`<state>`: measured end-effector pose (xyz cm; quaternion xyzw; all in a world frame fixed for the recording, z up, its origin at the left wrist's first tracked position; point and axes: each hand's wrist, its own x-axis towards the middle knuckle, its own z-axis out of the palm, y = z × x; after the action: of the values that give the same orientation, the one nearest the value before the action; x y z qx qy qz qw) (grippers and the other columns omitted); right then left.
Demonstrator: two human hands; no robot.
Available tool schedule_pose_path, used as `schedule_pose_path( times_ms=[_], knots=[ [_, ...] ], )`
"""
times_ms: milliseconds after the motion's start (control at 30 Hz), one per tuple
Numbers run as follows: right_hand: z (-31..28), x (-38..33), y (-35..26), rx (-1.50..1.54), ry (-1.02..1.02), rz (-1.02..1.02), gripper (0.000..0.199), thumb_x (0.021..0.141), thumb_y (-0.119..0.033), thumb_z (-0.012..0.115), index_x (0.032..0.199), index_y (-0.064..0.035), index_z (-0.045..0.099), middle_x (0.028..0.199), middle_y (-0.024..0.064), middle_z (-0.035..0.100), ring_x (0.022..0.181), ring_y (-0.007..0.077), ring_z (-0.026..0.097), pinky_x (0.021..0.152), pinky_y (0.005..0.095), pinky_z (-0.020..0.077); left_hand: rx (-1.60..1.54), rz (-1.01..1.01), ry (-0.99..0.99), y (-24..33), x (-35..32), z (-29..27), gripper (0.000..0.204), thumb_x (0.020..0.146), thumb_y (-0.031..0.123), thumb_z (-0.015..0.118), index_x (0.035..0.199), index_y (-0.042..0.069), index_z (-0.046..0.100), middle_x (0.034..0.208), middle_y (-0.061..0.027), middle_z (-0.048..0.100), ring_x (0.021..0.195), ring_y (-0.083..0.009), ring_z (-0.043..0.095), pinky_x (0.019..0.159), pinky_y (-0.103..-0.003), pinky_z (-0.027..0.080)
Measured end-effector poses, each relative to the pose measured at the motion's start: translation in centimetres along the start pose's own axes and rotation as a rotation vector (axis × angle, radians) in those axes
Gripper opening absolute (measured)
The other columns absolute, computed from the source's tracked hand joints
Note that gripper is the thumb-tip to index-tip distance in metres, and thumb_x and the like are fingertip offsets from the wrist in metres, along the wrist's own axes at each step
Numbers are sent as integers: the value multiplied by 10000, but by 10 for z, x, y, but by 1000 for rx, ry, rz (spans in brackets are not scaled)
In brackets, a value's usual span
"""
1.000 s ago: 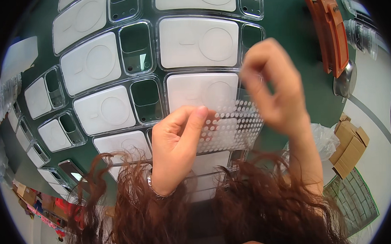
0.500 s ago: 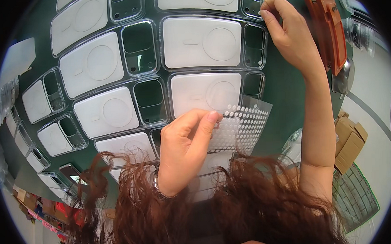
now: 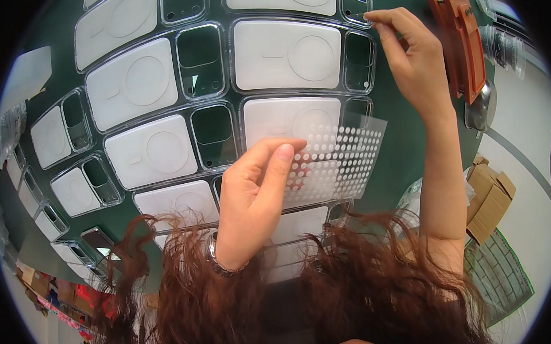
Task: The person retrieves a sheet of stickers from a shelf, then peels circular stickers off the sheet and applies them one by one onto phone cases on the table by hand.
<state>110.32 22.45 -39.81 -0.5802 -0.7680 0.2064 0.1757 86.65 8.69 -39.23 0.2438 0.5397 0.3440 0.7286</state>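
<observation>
My left hand (image 3: 252, 200) pinches the edge of a clear sheet of round white dot stickers (image 3: 358, 156) between thumb and forefinger. The sheet hangs over the near phone cases and partly covers one. My right hand (image 3: 415, 61) reaches to the far side, its fingertips brought together at the corner of a clear phone case (image 3: 355, 2) with a white back panel. Whether a dot is between those fingertips is too small to tell. Just nearer lies another phone case (image 3: 286, 55), with a white dot at its lower right corner.
Several similar phone cases (image 3: 131, 86) lie in rows on the dark green table (image 3: 403, 142). An orange-brown tool (image 3: 460, 47) and a round metal dish (image 3: 482, 107) sit by the right edge. A cardboard box (image 3: 490, 199) stands beyond it. A phone-like object (image 3: 98, 242) lies at near left.
My left hand has risen slightly and the dot sheet has turned to show more of its face. My right hand has drawn a little nearer, its fingertips staying by the far case's corner.
</observation>
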Motion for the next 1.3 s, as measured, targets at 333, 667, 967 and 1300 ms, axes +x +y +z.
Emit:
schedule_pose_path(
  times_ms=[333, 667, 967, 1300],
  knots=[
    [0, -37, -63, 51, 65, -182, 202, 772, 50, 720, 955, -31, 695, 891, 86, 632, 823, 269, 584, 698, 339, 492, -150, 14, 21, 3, 9, 0, 210, 1026, 125, 574, 1123, -53, 630, 1003, -60, 694, 914, -79, 625, 810, -234, 507],
    [31, -60, -82, 116, 19, -394, 240, 693, 22, 719, 922, -33, 675, 848, 67, 606, 757, 250, 578, 629, 334, 483, -290, 52, -28, 0, 17, 3, 252, 1050, 219, 543, 1061, -13, 642, 942, -46, 692, 866, -105, 663, 822, -277, 551],
    [21, -45, -79, -121, -43, -533, 253, 729, -73, 639, 969, 6, 643, 936, 93, 594, 821, 235, 585, 668, 340, 492, -663, -172, -112, 11, 27, 6, 261, 1042, 196, 548, 1112, -15, 684, 1019, -28, 706, 899, -63, 624, 797, -223, 490],
    [-18, 68, 2, 159, 143, 39, 153, 978, -118, 603, 997, 33, 625, 806, 39, 632, 719, 94, 552, 668, 235, 459, -332, 15, -67, 27, 33, 7, 256, 1038, 171, 555, 1116, -36, 686, 1060, -74, 720, 1011, -122, 645, 922, -284, 496]
  ],
)
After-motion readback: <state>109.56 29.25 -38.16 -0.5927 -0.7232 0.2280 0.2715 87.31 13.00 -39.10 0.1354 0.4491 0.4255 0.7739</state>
